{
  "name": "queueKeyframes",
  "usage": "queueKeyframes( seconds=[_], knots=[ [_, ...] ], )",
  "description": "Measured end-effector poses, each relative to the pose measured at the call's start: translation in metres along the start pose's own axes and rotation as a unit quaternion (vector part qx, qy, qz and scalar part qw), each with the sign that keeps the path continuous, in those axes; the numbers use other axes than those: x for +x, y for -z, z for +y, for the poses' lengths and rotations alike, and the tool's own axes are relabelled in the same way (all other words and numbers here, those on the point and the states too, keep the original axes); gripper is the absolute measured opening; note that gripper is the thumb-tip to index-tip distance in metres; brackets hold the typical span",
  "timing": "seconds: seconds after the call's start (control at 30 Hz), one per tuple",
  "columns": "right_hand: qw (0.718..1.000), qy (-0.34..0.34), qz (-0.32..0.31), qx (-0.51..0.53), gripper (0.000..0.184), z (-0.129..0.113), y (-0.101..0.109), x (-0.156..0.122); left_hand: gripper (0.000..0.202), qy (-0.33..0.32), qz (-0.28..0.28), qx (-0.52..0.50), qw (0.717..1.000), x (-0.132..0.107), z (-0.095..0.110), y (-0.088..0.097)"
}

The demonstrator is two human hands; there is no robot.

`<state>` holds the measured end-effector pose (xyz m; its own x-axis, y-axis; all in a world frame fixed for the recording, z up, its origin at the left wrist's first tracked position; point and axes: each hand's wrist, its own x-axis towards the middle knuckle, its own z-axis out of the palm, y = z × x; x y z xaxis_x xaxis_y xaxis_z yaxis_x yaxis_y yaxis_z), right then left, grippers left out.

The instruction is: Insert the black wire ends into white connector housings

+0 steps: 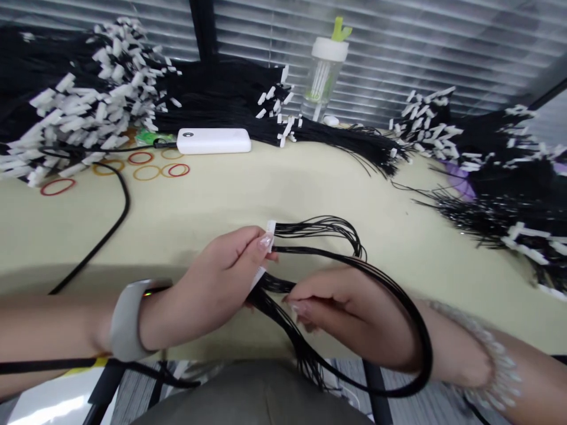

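The wire bundle (345, 231), thin black strands, loops out from between the two hands just over the near edge of the table (274, 189). Its white connector (270, 227) sits at the left hand's fingertips. The left hand (212, 289) is pinched closed on it, thumb against forefinger, and a second white plug (257, 275) shows under the thumb. The right hand (349, 319), just beside the left, has its fingers closed on the strands, which trail down past its wrist in a wide loop.

A grey wristband (126, 321) circles the left wrist. Beyond the left hand lie a black cable (119, 200), rubber bands (146, 173) and a white power bank (213, 141). Further back stands a clear bottle (325, 71). Heaps of black wires (487, 177) with white ends lie beyond the right hand.
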<state>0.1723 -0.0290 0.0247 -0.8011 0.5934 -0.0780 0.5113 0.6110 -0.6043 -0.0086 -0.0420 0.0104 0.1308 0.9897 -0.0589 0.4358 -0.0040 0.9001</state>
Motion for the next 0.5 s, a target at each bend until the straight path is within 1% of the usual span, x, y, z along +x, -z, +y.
queueKeyframes(
  seconds=[0.1,0.23,0.3,0.43,0.5],
  knots=[
    [0.998,-0.016,-0.041,0.034,0.027,-0.0043,-0.0011,0.0047,0.030,-0.014,-0.003,0.005,1.000,-0.0005,0.0004,0.0001],
    [0.997,-0.010,-0.042,0.071,0.032,-0.0064,-0.0022,0.0068,0.029,-0.020,-0.007,0.008,1.000,-0.0010,0.0007,0.0007],
    [0.995,-0.006,-0.043,0.088,0.031,-0.0058,-0.0031,0.0065,0.029,-0.023,-0.010,0.008,1.000,-0.0008,0.0007,0.0009],
    [0.987,-0.047,-0.070,0.140,0.029,-0.0051,-0.0044,0.0064,0.028,-0.022,-0.021,0.012,0.999,-0.0003,0.0012,0.0013],
    [0.984,-0.058,-0.080,0.146,0.029,-0.0056,-0.0042,0.0076,0.028,-0.026,-0.020,0.021,0.999,-0.0003,0.0015,0.0013]
  ],
)
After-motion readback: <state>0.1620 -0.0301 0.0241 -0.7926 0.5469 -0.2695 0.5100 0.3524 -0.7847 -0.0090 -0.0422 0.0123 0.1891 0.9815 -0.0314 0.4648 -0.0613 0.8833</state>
